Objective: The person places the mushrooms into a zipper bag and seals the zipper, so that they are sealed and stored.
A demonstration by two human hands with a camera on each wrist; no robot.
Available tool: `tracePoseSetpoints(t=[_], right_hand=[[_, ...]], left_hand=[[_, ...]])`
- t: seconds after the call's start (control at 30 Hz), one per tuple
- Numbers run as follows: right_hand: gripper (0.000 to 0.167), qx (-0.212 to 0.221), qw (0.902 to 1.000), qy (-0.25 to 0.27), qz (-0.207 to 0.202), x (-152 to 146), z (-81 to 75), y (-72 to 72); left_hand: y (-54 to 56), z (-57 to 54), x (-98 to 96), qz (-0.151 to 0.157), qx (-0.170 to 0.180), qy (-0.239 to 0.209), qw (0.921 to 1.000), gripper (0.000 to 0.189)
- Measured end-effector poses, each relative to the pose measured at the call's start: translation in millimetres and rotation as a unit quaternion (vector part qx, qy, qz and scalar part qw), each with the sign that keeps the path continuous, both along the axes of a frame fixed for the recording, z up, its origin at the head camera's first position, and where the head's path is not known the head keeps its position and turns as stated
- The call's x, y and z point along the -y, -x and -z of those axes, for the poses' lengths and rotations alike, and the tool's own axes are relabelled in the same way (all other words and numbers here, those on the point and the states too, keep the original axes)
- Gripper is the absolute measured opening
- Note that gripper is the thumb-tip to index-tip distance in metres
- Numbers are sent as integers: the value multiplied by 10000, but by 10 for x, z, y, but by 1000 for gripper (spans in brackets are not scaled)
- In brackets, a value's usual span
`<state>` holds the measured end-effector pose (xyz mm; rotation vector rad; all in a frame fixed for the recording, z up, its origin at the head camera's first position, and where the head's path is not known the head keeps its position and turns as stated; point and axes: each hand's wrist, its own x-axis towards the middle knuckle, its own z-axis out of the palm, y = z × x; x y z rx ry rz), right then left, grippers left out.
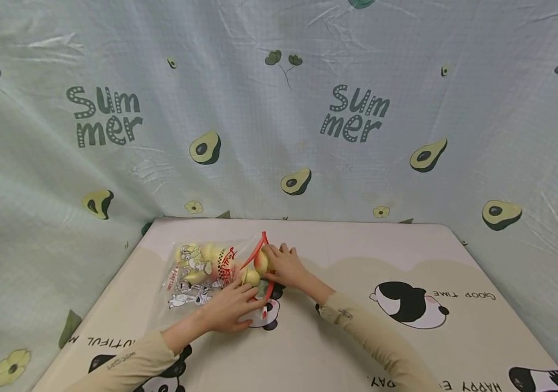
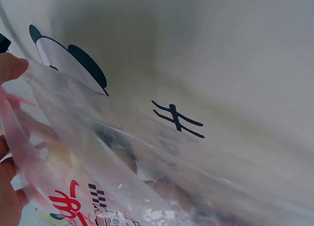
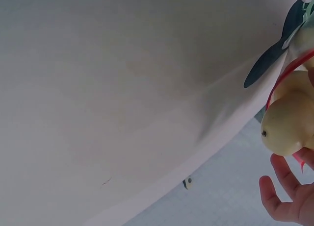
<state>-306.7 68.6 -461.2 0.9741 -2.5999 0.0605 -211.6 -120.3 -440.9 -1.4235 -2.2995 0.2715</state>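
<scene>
A clear plastic zip bag (image 1: 185, 305) with a red closure strip and printed cartoon figures lies on the left half of the table, with several yellow fruits inside. My left hand (image 1: 230, 307) grips the bag by its mouth at the near side; thumb and fingers show at the plastic in the left wrist view. At the mouth, my right hand (image 1: 286, 267) holds a round yellow-red fruit (image 1: 261, 262). Another yellow fruit (image 1: 250, 278) sits just beside it at the opening. From the right wrist, the pale yellow fruit (image 3: 287, 125) rests against the fingertips, close to the red strip (image 3: 289, 71).
A pale table cover (image 1: 347, 337) printed with dogs, pandas and lettering spreads under the hands. Behind and at both sides hangs a light curtain (image 1: 259, 109) with avocado prints, meeting the table's far edge.
</scene>
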Motion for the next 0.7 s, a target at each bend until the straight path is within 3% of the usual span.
tracePoseSetpoints(t=[0.3, 0.47, 0.7], right_hand=[[63, -57, 9992, -364, 179, 8, 25, 4], [60, 127, 9989, -346, -279, -71, -24, -16], [47, 900, 9900, 54, -1084, -231, -93, -43]], left_hand=[[4, 7, -12, -54, 51, 35, 10000, 52], [2, 0, -16, -83, 60, 83, 9999, 52], [-5, -12, -16, -99, 109, 185, 9997, 51]])
